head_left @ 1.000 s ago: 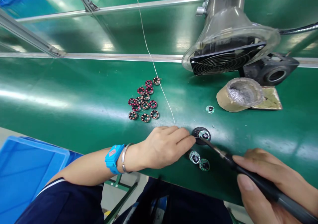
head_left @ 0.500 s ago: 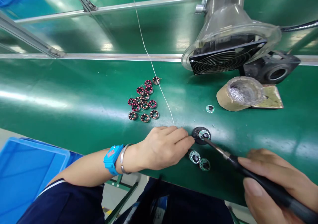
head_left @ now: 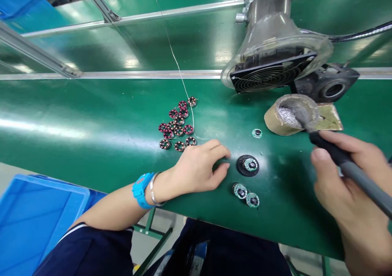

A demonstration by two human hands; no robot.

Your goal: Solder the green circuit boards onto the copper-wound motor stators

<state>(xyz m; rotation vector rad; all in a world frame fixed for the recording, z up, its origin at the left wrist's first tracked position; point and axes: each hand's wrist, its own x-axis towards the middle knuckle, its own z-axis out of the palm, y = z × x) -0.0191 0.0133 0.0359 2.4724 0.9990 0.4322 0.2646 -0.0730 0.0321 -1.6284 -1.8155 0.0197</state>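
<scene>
My right hand [head_left: 352,174] grips a soldering iron [head_left: 333,149], its tip inside the round pot [head_left: 275,116] with silvery bits in it. Fingers apart and holding nothing, my left hand [head_left: 205,165] hovers left of a black round base [head_left: 243,172]. On that base rests a small round circuit board [head_left: 250,164]. Two more pieces with round boards [head_left: 239,190] lie just in front of it, touching. Thin solder wire [head_left: 180,72] hangs down, its lower end beyond my left hand.
Several copper-wound coil rings [head_left: 178,121] lie grouped at left centre. A single round board [head_left: 257,133] lies left of the pot. An extractor hood with a fan [head_left: 272,74] overhangs the back right. A blue bin [head_left: 45,223] stands at lower left.
The soldering iron has moved from the board on the black base up and right into the pot. My left hand has let go of the solder wire and opened, shifting slightly left.
</scene>
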